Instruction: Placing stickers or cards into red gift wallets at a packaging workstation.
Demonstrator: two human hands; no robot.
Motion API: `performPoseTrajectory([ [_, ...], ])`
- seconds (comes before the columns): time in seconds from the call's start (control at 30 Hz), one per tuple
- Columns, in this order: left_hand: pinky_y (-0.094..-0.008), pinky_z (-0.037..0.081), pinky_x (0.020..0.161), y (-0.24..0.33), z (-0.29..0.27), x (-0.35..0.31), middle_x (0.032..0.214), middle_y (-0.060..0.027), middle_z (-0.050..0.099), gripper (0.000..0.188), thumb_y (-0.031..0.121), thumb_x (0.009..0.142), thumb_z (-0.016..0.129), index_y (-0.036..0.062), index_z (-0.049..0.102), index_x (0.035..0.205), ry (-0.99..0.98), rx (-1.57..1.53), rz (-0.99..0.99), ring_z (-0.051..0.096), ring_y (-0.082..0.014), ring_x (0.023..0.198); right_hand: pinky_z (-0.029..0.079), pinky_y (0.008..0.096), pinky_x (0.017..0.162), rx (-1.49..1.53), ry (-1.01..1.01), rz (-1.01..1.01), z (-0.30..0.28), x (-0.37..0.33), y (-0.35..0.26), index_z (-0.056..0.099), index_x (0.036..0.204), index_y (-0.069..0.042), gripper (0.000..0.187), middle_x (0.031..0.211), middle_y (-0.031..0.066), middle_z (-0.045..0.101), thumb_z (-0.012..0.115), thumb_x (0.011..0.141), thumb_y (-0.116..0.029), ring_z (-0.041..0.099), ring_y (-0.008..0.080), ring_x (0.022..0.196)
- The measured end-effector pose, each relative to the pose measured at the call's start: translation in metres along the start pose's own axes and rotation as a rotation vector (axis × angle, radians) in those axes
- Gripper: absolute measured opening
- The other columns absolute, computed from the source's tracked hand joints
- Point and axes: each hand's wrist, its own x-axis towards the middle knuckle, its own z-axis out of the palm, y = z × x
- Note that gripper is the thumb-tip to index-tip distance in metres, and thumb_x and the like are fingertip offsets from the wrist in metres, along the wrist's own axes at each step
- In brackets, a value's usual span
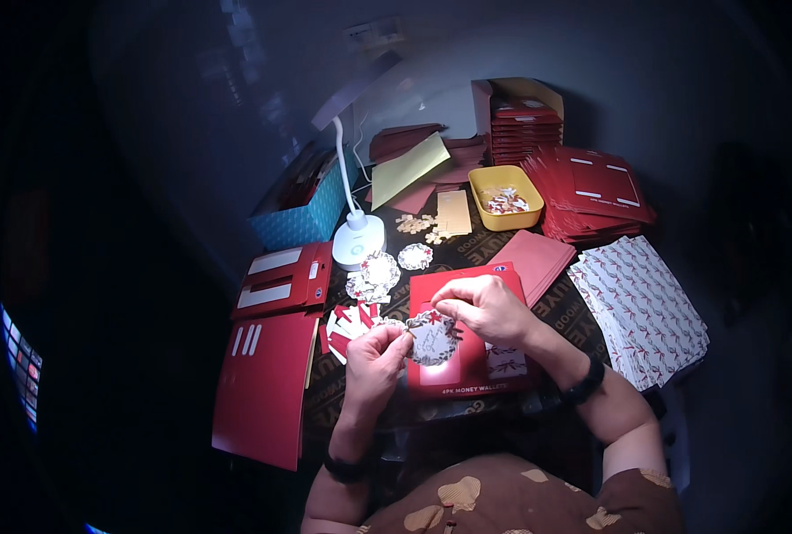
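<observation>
Okay, over the folder (473, 376), our left hand (379, 361) pinches the tag (431, 343); right hand (488, 310) nearly closed at tag's top, grip unclear.

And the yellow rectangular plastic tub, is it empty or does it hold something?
Not empty: the yellow rectangular plastic tub holds small red and white pieces, visible through its open top.

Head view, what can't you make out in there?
Head view: part of the red folder, hidden by the right hand and round tag.
Head view: the tag's far side, turned away from the camera.
Head view: the lower contents of the blue box, hidden by its wall.
Head view: the small pieces in the yellow tub, too small to count.
</observation>
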Motion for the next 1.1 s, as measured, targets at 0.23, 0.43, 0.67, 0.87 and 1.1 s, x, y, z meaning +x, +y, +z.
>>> performPoseTrajectory([
  [0.23, -0.0210, 0.050, 0.067, 0.009, 0.006, -0.020, 0.086, -0.0023, 0.070, 0.016, 0.007, 0.097, 0.063, -0.0055, 0.070, 0.103, -0.139, -0.044, -0.107, 0.062, -0.0054, 0.077, 0.052, 0.0255, 0.069, 0.168, -0.181, 0.338, 0.008, -0.069, -0.001, 0.068, 0.090, 0.003, 0.010, 0.079, 0.0037, 0.070, 0.066, 0.093, -0.006, 0.064, 0.0080, 0.073],
  [0.43, -0.0251, 0.053, 0.067, 0.002, 0.010, -0.037, 0.086, -0.0057, 0.069, 0.012, 0.005, 0.089, 0.072, -0.0008, 0.067, 0.098, 0.084, 0.180, 0.031, 0.065, -0.0110, 0.076, 0.048, 0.0222, 0.057, 0.630, 0.064, 0.441, 0.021, -0.098, -0.002, 0.066, 0.085, 0.002, 0.014, 0.080, 0.0063, 0.070, 0.063, 0.095, -0.007, 0.062, 0.0066, 0.066],
  [0.67, -0.0373, 0.045, 0.071, 0.021, 0.020, -0.038, 0.096, -0.0074, 0.059, 0.035, 0.008, 0.071, 0.082, 0.0069, 0.064, 0.101, -0.139, 0.914, 0.802, 0.058, -0.0250, 0.080, 0.036, 0.0189, 0.046, 0.836, -0.001, 0.561, 0.013, -0.089, 0.004, 0.066, 0.088, 0.000, 0.012, 0.075, 0.0071, 0.071, 0.062, 0.096, -0.009, 0.051, 0.0029, 0.052],
  [0.87, -0.0377, 0.045, 0.071, 0.006, 0.025, -0.031, 0.093, -0.0067, 0.057, 0.029, 0.005, 0.078, 0.074, 0.0059, 0.063, 0.104, -0.140, 1.040, 0.970, 0.058, -0.0228, 0.078, 0.037, 0.0202, 0.046, 0.830, -0.031, 0.537, 0.012, -0.080, 0.009, 0.063, 0.086, -0.003, 0.016, 0.076, 0.0089, 0.071, 0.061, 0.098, -0.011, 0.049, 0.0050, 0.052],
  [1.1, -0.0399, 0.046, 0.067, -0.005, 0.021, -0.027, 0.091, -0.0093, 0.059, 0.026, 0.002, 0.076, 0.072, 0.0040, 0.064, 0.101, -0.064, 1.010, 1.009, 0.058, -0.0247, 0.075, 0.039, 0.0232, 0.047, 0.879, -0.072, 0.540, 0.017, -0.080, 0.014, 0.066, 0.086, -0.001, 0.021, 0.073, 0.0043, 0.069, 0.061, 0.099, -0.017, 0.051, 0.0059, 0.052],
])
